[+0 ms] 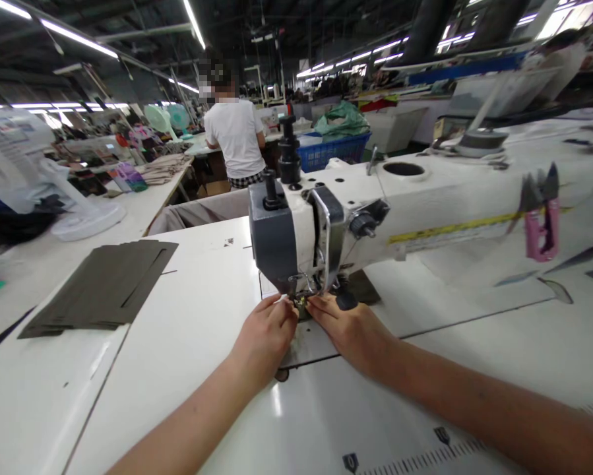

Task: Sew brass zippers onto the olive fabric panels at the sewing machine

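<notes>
A white and grey sewing machine point(326, 218) stands on the white table point(187, 343). Both my hands meet under its needle. My left hand point(266, 333) is closed, its fingertips pinched at the presser foot point(300, 302). My right hand point(348, 326) reaches in from the right with fingers pressed together at the same spot. What they pinch is too small to make out. A dark piece of fabric point(363, 287) lies on the bed behind my right hand.
A stack of dark grey cut fabric pieces point(103, 284) lies on the table's left. Pink snips point(541, 227) hang on the machine arm at right. A person in a white shirt point(234, 138) stands behind, next to a blue basket point(330, 152). A white fan point(39, 178) stands at left.
</notes>
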`<state>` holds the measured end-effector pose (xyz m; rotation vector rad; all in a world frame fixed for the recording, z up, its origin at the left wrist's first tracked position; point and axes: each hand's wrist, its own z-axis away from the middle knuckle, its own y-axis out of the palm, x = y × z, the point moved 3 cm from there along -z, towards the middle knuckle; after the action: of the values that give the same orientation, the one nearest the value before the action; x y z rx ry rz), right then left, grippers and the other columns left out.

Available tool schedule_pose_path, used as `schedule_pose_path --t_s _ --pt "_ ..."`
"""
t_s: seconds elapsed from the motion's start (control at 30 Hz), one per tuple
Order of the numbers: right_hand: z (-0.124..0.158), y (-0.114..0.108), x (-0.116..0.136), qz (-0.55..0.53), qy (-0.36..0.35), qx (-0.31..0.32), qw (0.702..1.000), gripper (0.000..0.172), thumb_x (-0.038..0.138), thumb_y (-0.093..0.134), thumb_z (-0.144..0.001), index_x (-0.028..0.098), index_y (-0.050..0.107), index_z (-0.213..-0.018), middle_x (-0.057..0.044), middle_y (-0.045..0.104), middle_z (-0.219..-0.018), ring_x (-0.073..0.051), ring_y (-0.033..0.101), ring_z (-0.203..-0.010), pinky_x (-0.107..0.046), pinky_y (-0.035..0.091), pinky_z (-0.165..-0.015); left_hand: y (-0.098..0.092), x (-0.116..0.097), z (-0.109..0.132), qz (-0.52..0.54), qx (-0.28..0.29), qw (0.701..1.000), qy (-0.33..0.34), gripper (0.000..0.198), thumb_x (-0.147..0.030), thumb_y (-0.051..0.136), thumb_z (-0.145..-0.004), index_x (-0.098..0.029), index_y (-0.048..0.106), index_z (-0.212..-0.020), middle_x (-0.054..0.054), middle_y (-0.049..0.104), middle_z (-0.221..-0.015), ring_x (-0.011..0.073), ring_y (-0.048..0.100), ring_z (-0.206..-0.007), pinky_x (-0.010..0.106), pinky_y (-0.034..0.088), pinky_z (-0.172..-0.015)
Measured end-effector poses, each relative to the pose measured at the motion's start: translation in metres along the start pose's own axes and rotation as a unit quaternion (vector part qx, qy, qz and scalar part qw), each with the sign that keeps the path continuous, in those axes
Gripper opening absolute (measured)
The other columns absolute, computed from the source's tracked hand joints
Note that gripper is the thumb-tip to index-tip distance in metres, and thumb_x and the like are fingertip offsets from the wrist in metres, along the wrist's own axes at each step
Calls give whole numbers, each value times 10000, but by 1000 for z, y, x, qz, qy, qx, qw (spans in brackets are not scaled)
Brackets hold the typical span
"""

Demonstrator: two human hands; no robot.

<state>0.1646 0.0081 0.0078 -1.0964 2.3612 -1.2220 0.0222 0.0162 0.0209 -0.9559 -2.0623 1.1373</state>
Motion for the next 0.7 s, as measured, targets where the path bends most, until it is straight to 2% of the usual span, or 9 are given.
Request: schedule_pose_path --t_s 0.17,0.27,0.5,0.7 --pt "0 1 -2 -21 5 6 1000 268 32 355 -850 53 621 -877 -158 657 -829 -254 622 -860 -375 545 -739 -2 -1 -3 -9 -2 1000 4 287 -75 324 -890 -69 607 -845 94 619 -788 181 619 -761 329 520 -811" --pt "0 2 -3 -36 12 13 999 254 41 366 -851 67 619 -838 -144 650 -783 -259 617 -870 -380 540 -748 -1 -1 -3 -17 -4 1000 3 285 -67 330 -884 -58 610 -831 99 616 -771 186 618 -747 331 522 -799" --pt "0 7 -7 -39 30 38 998 262 62 353 -861 105 609 -833 -135 647 -829 -233 599 -908 -365 512 -796 1 1 -3 -10 -10 1000 -18 256 -91 360 -889 -89 608 -823 76 613 -767 181 605 -722 326 529 -755" --pt "1 8 -7 -43 43 32 998 262 91 347 -879 117 606 -852 -103 634 -766 -213 602 -885 -329 500 -792 6 4 -2 -2 -19 999 -26 187 -84 423 -864 -81 602 -808 82 616 -776 188 594 -721 320 518 -745"
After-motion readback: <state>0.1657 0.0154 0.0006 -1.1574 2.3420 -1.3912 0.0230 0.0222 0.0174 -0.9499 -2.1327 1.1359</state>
